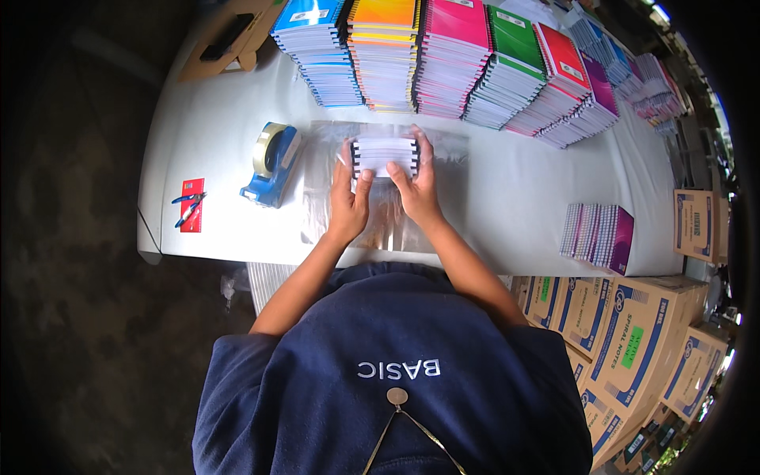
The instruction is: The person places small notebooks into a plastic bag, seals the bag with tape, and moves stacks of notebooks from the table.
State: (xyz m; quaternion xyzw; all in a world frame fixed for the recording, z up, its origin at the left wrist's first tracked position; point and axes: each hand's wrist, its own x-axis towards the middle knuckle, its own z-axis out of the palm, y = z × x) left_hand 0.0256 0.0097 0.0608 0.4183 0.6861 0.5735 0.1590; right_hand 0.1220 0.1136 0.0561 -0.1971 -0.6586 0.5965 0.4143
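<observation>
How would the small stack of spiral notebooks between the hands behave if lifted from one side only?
The stack of spiral notebooks looks loose and unbound, so it would probably fan or slide apart. Both the left hand and right hand brace it. The clear plastic sheet beneath likely makes it slippery.

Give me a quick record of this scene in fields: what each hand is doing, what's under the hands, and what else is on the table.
left hand: left hand grips the left end of the small stack of spiral notebooks
right hand: right hand grips its right end
under hands: clear plastic sheet spread on the white table
left of hands: blue tape dispenser; red card with blue pens
far edge: row of colourful notebook stacks
right: small purple-covered notebook bundle
</observation>
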